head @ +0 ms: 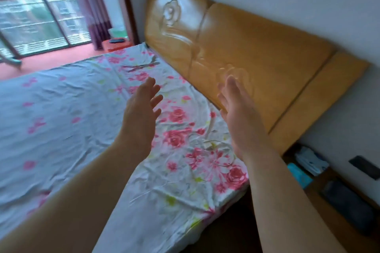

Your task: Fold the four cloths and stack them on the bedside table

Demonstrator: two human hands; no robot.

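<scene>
Both my hands are raised above the bed, empty, palms facing each other. My left hand (pixel 141 107) hovers over the flowered sheet with its fingers spread. My right hand (pixel 238 109) is held in front of the wooden headboard, fingers apart. No loose cloth lies on the bed (pixel 61 119) in this view. At the lower right stands the bedside table (pixel 337 213), with a dark folded cloth (pixel 347 203) on it. Behind it lie a pale blue-and-white cloth (pixel 310 160) and a turquoise item (pixel 298 174). The picture is blurred by motion.
The orange-brown headboard (pixel 246 47) runs along the white wall. A dark wall socket (pixel 366 167) sits above the bedside table. Far back are a large window (pixel 35 12), a purple curtain (pixel 90 6) and a red stool (pixel 116 45) with a dark object on it.
</scene>
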